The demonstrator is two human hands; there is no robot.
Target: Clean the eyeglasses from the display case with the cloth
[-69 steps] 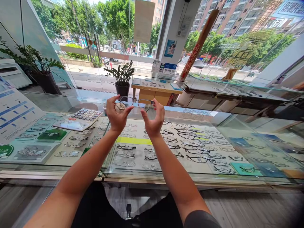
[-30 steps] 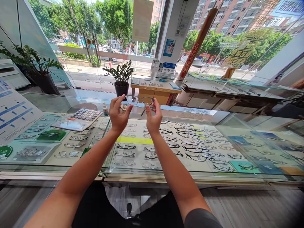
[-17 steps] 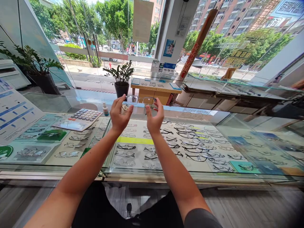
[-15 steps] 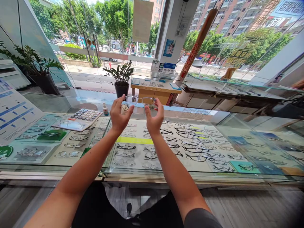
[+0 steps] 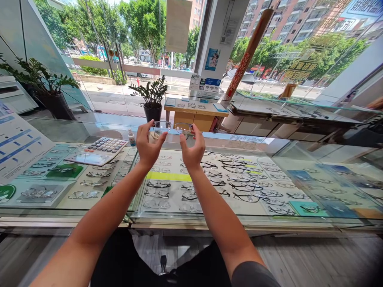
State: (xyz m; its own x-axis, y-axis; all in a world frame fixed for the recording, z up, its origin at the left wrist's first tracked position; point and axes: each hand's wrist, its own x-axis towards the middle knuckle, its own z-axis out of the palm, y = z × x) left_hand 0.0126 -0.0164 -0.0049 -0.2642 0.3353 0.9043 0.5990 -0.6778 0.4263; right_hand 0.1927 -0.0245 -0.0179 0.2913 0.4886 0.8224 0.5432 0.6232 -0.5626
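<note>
A pair of thin-rimmed glasses (image 5: 173, 127) is held up at arm's length above the glass display counter (image 5: 209, 217). My left hand (image 5: 147, 147) pinches the left end of the frame between thumb and fingers. My right hand (image 5: 192, 149) grips the right end the same way. The lenses face outward toward the window. Under the counter glass lie several rows of glasses frames (image 5: 239, 183) on pale trays.
A calculator (image 5: 100, 150) lies on the counter to the left, with a small dropper bottle (image 5: 131, 137) beside it. A printed chart (image 5: 18, 143) leans at far left. Potted plants (image 5: 153, 97) stand behind, before large street-facing windows and a wooden display table (image 5: 194, 111).
The glasses were lifted slightly from the earliest frame, and both hands have since shifted a little left while keeping hold of the frame's ends.
</note>
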